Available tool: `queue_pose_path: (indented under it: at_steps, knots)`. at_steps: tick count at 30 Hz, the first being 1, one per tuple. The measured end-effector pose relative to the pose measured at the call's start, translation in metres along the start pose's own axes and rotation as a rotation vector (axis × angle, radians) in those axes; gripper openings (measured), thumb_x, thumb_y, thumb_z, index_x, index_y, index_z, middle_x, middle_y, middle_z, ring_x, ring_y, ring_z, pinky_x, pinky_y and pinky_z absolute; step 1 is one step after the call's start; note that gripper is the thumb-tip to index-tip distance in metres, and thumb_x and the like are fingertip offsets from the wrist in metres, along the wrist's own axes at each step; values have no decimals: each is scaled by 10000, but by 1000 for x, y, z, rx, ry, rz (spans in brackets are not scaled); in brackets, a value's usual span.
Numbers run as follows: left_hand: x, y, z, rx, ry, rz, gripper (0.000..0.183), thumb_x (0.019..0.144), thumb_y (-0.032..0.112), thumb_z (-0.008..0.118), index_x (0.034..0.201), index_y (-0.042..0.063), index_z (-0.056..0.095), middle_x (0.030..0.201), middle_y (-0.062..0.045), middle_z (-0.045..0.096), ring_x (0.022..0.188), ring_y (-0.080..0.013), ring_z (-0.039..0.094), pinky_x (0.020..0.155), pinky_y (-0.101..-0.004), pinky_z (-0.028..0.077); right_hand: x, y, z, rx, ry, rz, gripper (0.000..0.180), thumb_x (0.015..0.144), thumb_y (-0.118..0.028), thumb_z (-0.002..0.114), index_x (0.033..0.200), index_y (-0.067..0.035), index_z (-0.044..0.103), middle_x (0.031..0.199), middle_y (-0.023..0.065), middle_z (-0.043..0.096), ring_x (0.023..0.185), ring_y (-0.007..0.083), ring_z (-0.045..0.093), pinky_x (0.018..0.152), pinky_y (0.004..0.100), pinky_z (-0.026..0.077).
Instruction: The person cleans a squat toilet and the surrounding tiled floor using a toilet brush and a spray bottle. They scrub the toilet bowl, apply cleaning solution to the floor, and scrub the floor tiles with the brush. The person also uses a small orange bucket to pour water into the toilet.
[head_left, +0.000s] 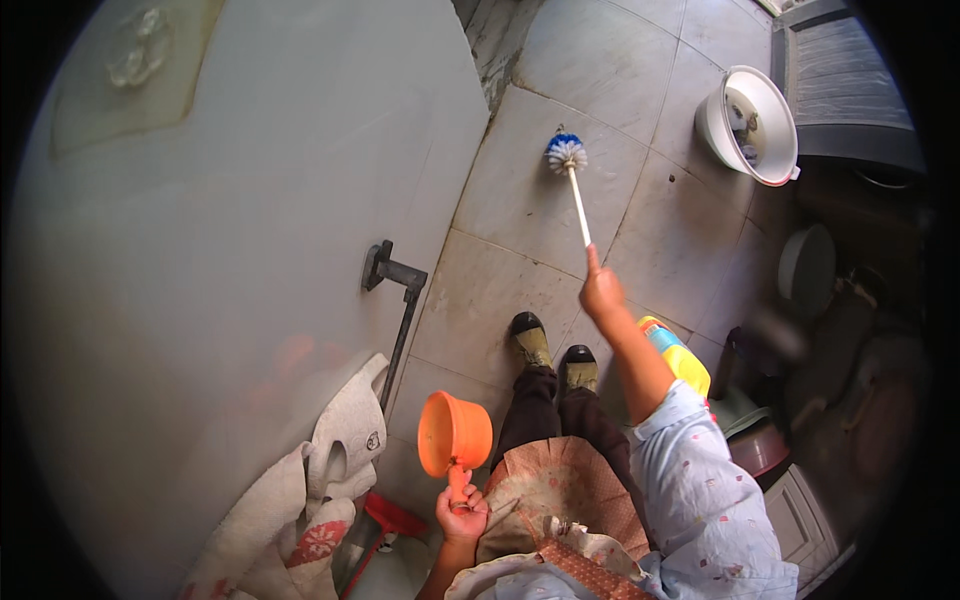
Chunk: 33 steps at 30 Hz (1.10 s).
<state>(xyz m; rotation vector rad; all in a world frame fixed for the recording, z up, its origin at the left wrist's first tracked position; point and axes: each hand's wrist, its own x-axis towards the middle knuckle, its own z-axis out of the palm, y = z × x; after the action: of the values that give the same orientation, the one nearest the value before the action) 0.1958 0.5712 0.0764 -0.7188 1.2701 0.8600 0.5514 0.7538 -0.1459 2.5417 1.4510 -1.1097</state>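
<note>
My right hand (602, 291) is closed around the white handle of a round-headed toilet brush (568, 152), with the index finger laid along the handle. The brush's blue and white bristles are over the tiled floor, ahead of my shoes; whether they touch it I cannot tell. Low and to the left, my left hand (462, 513) grips the handle of an orange plastic dipper (455, 433), its bowl tilted towards the left. Beside my right forearm stands a yellow plastic bottle (686, 367), partly hidden by the arm.
A white basin (769, 124) with liquid and dark items is at the upper right. Along the left runs a pale panel (247, 225) with a dark metal bracket (397, 271). Cloths (345, 427) hang below it, near a red-headed tool (394, 516). Stacked basins (757, 446) sit at right.
</note>
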Motion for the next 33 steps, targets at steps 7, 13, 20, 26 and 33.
queue_pose_path:
  at_steps: [7, 13, 20, 26, 33]
  knots:
    - [-9, -17, -15, -93, -51, 54, 481, 802, 340, 486, 1160, 19, 496, 711, -11, 476, 554, -122, 431, 523, -249, 354, -159, -43, 85, -197, -612, -243, 646, 842, -137, 449, 1423, -144, 167, 915, 238, 575, 776, 361, 628, 642, 441, 520]
    - [-37, -52, -29, -130, -58, 141, 517, 802, 347, 468, 1201, 17, 483, 684, -5, 463, 537, -114, 425, 518, -234, 365, -91, -32, 22, -116, -419, -242, 730, 741, -43, 489, 1407, -161, 217, 789, 217, 594, 705, 359, 606, 608, 450, 489]
    - [-56, -73, -97, -140, -66, 166, 524, 779, 304, 443, 1246, 69, 463, 695, -21, 447, 542, -127, 404, 521, -241, 357, 13, -85, 16, -89, -27, -108, 573, 820, -88, 456, 1361, -67, 268, 805, 207, 599, 743, 366, 604, 624, 461, 495]
    - [-39, -67, -159, -191, -78, 126, 530, 774, 276, 456, 1268, 83, 439, 700, -25, 446, 548, -132, 403, 538, -254, 359, -173, -84, 177, -299, -427, -309, 565, 879, -114, 425, 1398, -55, 209, 852, 217, 565, 765, 344, 619, 631, 413, 521]
    - [-43, -53, -247, -259, -23, 60, 546, 763, 276, 467, 1278, 99, 432, 688, -25, 439, 541, -135, 400, 536, -256, 355, -260, -84, 177, -384, -795, -460, 643, 826, -110, 451, 1416, -143, 195, 908, 165, 623, 779, 292, 631, 632, 412, 513]
